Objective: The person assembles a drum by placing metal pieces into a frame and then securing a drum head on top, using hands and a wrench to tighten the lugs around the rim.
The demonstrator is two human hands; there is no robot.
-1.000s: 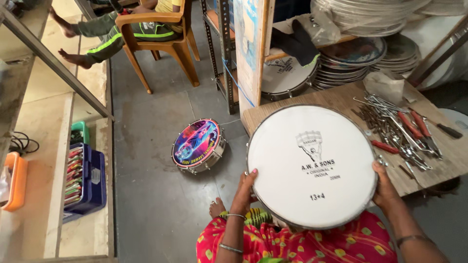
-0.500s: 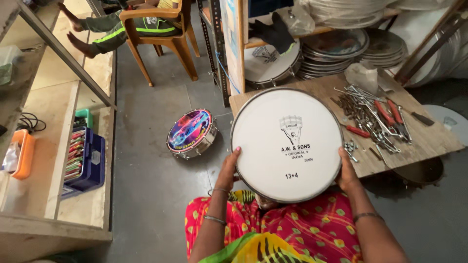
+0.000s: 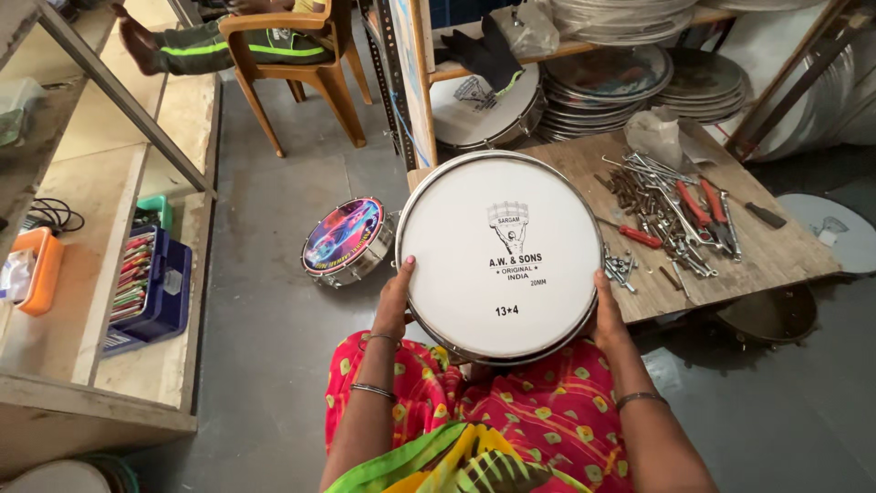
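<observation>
Drum (image 3: 499, 256), white-skinned (steel-rimmed), round

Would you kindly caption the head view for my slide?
Both hands, left and right, hold a white drum above a low workbench.

Both hands hold a round white drum (image 3: 500, 256) by its rim, the left hand (image 3: 395, 301) on one edge and the right hand (image 3: 606, 310) on the other. Beyond the right hand, a wooden board (image 3: 776, 251) bears scattered tools (image 3: 675, 210). Left of the left hand, a small colourful drum (image 3: 345, 239) lies on the floor.
</observation>
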